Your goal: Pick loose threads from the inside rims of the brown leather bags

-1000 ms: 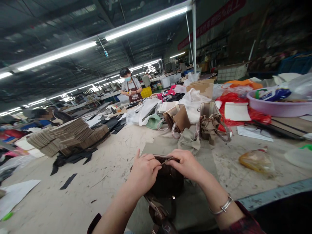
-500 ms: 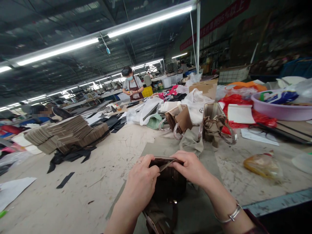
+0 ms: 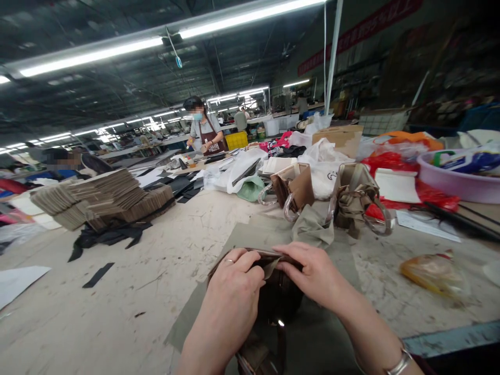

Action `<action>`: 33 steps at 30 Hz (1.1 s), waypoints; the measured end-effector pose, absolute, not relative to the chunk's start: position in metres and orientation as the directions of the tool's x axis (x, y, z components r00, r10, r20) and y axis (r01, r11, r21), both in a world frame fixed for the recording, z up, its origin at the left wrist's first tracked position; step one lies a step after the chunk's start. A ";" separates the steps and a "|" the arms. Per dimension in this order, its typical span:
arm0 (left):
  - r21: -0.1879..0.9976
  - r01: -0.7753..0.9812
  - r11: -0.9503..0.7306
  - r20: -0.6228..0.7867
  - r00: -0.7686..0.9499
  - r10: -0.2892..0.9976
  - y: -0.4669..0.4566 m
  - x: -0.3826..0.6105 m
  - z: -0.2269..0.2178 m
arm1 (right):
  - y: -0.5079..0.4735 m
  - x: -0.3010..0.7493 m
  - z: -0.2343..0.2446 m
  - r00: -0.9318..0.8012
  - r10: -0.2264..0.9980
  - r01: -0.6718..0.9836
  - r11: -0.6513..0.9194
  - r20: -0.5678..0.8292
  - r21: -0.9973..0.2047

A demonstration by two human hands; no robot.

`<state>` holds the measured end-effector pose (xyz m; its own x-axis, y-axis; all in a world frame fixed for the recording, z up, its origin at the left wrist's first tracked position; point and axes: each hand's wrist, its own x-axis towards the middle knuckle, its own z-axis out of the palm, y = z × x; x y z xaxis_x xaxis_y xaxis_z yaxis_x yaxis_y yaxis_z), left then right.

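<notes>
A dark brown handbag (image 3: pixel 279 304) lies in front of me on a grey-green cloth (image 3: pixel 187 320), its mouth facing up. My left hand (image 3: pixel 236 291) has its fingers curled over the left part of the bag's rim and inner edge. On the right, my right hand (image 3: pixel 312 271) pinches the same rim between thumb and fingers. A thin flap of lining shows between the two hands. The bag's lower part is dark and partly hidden by my left wrist. Just beyond stand a brown handbag (image 3: pixel 295 190) and an olive handbag (image 3: pixel 353 200) with plastic-wrapped handles.
Stacked grey-brown panels (image 3: pixel 105 195) sit at the left on black cloth strips (image 3: pixel 103 237). To the right lie a bag of yellow liquid (image 3: pixel 432 271) and a lilac basin (image 3: pixel 461 179). A co-worker in an apron (image 3: pixel 209 133) stands across the table (image 3: pixel 128 302).
The view has shifted slightly, so the table items sit a little differently. My left hand has moved slightly along the rim; both hands stay on the bag. The co-worker's hands have moved.
</notes>
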<state>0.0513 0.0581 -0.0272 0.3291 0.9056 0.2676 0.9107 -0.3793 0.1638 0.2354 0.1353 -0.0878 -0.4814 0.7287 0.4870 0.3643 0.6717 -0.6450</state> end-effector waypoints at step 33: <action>0.204 0.957 -0.205 0.189 0.167 0.968 0.055 0.046 -0.031 | 0.109 0.225 -0.059 -0.626 0.641 0.547 0.767 0.444 -0.334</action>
<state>0.0464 0.0548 -0.0315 0.1673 0.9675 0.1894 0.9572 -0.2055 0.2040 0.2247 0.1091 -0.0589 -0.6263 0.6405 0.4443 0.5475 0.7672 -0.3343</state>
